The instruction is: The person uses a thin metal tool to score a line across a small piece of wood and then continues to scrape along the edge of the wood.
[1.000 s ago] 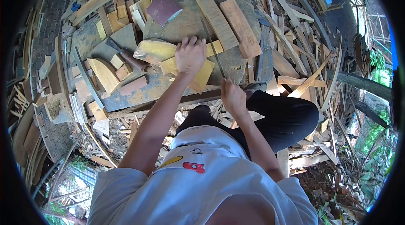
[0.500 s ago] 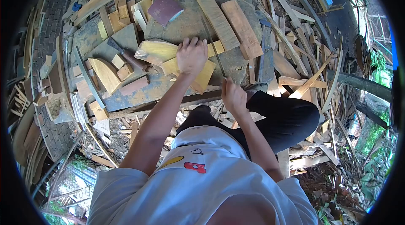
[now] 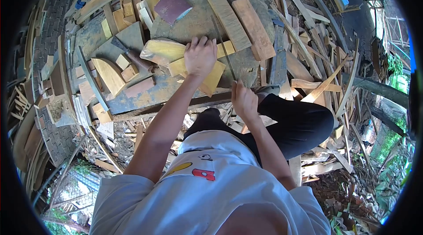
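My left hand [image 3: 200, 57] is closed over a yellow piece of wood [image 3: 227, 48] and presses it down on the workbench. Under and beside that hand lie other yellow wood pieces, one pointed toward me [image 3: 212, 80] and a thicker block [image 3: 164, 50] at its left. In my right hand [image 3: 245, 101], fingers closed round the near end, is a long thin dark file [image 3: 230, 64]. It points away from me and crosses the yellow wood just right of my left fingers. Its handle end is hidden in my grip.
Two thick boards [image 3: 225, 16] [image 3: 253, 28] lie right of the file. A maroon sheet of sandpaper [image 3: 172, 7] sits behind my left hand. On the left are a hammer-like tool [image 3: 133, 57], a curved wood piece [image 3: 109, 76] and several offcuts. Scrap wood [image 3: 308, 45] heaps up at the right.
The file has shifted very slightly across the yellow wood, its far end a little further away from me. My left hand keeps its place on the wood.
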A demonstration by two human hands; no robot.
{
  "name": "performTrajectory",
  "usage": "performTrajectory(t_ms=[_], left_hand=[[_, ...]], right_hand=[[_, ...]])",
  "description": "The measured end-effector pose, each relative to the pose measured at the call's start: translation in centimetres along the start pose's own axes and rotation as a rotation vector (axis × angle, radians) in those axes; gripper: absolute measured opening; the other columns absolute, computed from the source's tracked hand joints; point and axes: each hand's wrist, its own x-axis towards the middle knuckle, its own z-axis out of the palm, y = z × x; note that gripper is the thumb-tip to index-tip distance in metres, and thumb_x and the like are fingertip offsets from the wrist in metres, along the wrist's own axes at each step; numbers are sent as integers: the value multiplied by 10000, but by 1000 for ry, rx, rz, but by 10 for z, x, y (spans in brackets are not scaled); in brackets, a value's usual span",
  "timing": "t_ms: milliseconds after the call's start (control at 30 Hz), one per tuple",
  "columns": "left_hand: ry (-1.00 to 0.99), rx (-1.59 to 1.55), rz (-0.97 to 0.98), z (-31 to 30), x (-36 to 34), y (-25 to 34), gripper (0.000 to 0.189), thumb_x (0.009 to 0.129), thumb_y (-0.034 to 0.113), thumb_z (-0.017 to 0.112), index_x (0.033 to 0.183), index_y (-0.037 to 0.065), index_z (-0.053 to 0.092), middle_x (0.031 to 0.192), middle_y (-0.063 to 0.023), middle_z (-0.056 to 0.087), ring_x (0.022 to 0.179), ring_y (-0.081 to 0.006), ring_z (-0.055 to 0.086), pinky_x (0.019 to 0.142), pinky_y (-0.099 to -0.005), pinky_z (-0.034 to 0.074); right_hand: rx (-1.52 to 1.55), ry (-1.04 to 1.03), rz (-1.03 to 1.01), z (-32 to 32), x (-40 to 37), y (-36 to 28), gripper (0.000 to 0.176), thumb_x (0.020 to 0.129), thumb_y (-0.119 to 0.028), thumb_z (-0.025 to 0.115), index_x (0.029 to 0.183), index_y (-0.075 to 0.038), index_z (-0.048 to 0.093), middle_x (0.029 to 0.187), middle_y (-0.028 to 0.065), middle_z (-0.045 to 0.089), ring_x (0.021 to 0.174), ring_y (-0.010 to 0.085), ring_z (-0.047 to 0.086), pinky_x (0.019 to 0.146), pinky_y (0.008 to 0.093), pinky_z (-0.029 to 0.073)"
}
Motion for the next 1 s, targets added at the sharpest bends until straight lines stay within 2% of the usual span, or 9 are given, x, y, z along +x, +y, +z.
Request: performTrajectory(t_ms=[200,267,500,567,700,767,900,967,1000], left_hand=[[11,-6,16,0,0,0,338,949,261,518,701,69,645,792,-58,630,780,-255,612,688,-395,513],[0,-13,-32,-1,1,1,330,948,257,522,709,68,646,787,-60,629,780,-256,613,683,-397,514],[17,-19,-12,0,0,0,334,950,255,522,691,73,630,773,-65,619,765,-259,608,678,-399,513],[11,-20,-8,0,1,0,338,950,257,523,683,77,624,769,-63,616,761,-258,606,678,-401,513],[19,-23,0,3,0,-1,340,950,262,523,685,75,626,772,-61,618,767,-257,609,677,-401,515],[55,3,-63,6,3,0,347,931,264,547,650,82,638,752,-49,617,773,-239,602,662,-383,503],[55,3,-21,5,3,-2,352,935,269,542,652,82,639,760,-49,621,780,-239,606,660,-386,504],[50,3,-21,6,2,-1,356,937,269,539,653,80,638,767,-50,622,783,-240,606,656,-387,504],[46,2,-27,6,1,-1,356,937,269,539,653,80,638,767,-50,622,783,-240,606,656,-387,504]], right_hand=[[57,-96,23,6,35,-8,212,961,-224,553,961,-24,623,583,186,619,523,360,638,462,462,512],[-42,125,-63,18,47,-11,226,941,-242,577,947,-18,603,573,168,627,510,342,647,449,445,513],[2,53,-53,11,-3,7,208,903,-221,643,978,-31,602,505,110,571,432,289,601,393,407,467],[-47,160,-112,11,-7,7,213,899,-230,654,991,-43,607,495,87,541,409,278,574,374,400,441],[-27,196,-143,26,34,0,211,892,-230,661,987,-49,612,507,84,537,404,283,567,371,405,437],[-149,382,-197,31,42,0,191,882,-215,674,986,-65,619,532,59,518,410,250,550,381,388,420],[-291,490,-299,11,16,1,170,884,-224,672,979,-88,635,559,31,494,430,207,527,408,365,400],[-68,-91,3,-4,-7,6,202,925,-224,622,997,-35,631,559,109,587,458,277,609,416,388,478],[-69,-98,2,-1,-10,9,202,925,-224,622,997,-35,631,559,109,587,458,277,609,416,388,478]])
